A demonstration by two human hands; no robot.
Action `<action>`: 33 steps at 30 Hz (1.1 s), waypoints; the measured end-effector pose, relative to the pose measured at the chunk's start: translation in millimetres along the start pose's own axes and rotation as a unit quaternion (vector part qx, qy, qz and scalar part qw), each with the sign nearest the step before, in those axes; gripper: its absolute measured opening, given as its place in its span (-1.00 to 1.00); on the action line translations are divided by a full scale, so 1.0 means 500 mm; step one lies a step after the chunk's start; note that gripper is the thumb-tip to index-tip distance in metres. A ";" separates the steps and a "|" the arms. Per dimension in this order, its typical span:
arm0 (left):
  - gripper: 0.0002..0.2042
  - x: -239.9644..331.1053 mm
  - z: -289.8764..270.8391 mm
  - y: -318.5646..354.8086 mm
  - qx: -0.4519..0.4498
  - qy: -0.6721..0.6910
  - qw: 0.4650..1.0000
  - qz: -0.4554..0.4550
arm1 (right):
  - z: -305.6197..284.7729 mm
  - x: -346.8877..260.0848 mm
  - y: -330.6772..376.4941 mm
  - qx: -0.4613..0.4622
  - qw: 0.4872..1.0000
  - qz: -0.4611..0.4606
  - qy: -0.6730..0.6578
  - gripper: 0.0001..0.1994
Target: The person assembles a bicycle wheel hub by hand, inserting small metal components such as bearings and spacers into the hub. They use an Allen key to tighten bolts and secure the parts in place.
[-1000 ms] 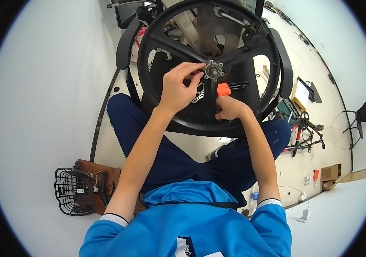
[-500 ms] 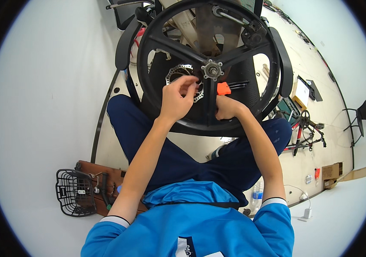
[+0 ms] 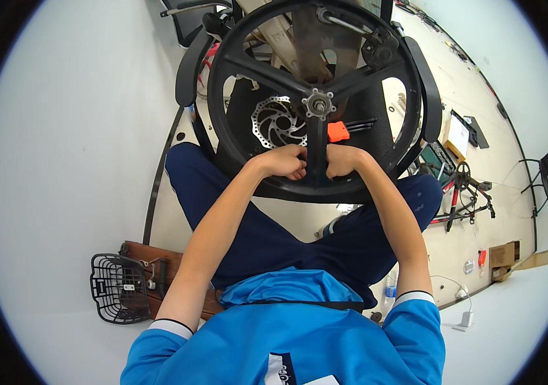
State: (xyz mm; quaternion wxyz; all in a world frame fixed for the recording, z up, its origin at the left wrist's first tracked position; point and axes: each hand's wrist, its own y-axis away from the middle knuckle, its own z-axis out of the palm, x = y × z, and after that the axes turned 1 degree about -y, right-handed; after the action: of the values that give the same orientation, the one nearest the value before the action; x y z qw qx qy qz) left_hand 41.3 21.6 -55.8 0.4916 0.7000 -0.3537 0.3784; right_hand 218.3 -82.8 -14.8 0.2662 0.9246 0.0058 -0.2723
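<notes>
A black three-spoke bicycle wheel (image 3: 248,64) stands upright in front of me, its silver hub (image 3: 318,102) in the middle. A silver brake disc (image 3: 277,122) shows behind the spokes. My left hand (image 3: 283,162) is closed just left of the lower spoke (image 3: 315,151), fingers curled against it. My right hand (image 3: 344,159) is closed on the other side of that spoke, an orange piece (image 3: 337,131) of a tool sticking up just above it. Whether the right hand holds that tool is hidden.
A black wire basket (image 3: 118,287) lies by a brown wooden board (image 3: 152,260) at my lower left. A red bicycle frame (image 3: 460,196) and small tools lie on the floor to the right. A black chair (image 3: 540,168) stands far right. My dark blue trouser legs (image 3: 222,212) flank the wheel.
My left hand has come down from the hub to the lower spoke, beside my right hand. The right hand has stayed near the orange tool.
</notes>
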 end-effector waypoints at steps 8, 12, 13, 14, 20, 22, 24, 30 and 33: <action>-0.64 0.003 -0.007 -0.006 -0.011 -0.226 0.971 0.073 | 0.026 0.046 -0.008 0.048 0.996 -0.070 -0.033 -0.53; -0.71 -0.003 -0.013 -0.030 -0.051 -0.179 0.982 0.029 | 0.026 0.046 -0.013 0.018 0.999 -0.045 -0.007 -0.56; -0.73 -0.006 -0.013 -0.034 -0.051 -0.178 0.982 0.028 | 0.022 0.038 -0.007 0.016 0.998 -0.059 -0.013 -0.57; -0.75 0.001 -0.009 -0.035 -0.053 -0.178 0.982 0.028 | 0.020 0.030 0.001 0.017 0.997 -0.070 -0.020 -0.58; -0.64 0.020 0.014 -0.020 -0.060 -0.160 0.983 0.069 | 0.037 0.074 0.003 0.083 0.982 -0.168 -0.038 -0.72; -0.68 0.021 0.022 -0.004 -0.043 -0.155 0.984 0.079 | 0.016 0.048 0.026 0.089 0.989 -0.116 -0.005 -0.78; -0.73 0.016 0.026 -0.001 -0.029 -0.164 0.981 0.102 | 0.003 0.045 0.035 0.098 0.991 -0.090 0.010 -0.81; -0.89 -0.002 0.024 -0.007 0.000 -0.144 0.982 0.119 | 0.014 0.092 0.021 0.127 0.985 -0.112 -0.029 -0.82; -0.90 -0.008 0.026 -0.005 0.013 -0.141 0.980 0.137 | 0.014 0.093 0.022 0.131 0.984 -0.111 -0.037 -0.82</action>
State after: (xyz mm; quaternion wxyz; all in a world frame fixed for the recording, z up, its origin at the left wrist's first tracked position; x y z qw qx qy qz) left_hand 44.1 10.3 -63.1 0.3716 0.6976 -0.5069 0.3440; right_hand 255.8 -102.0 -38.1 0.1111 0.9343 0.0625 -0.3329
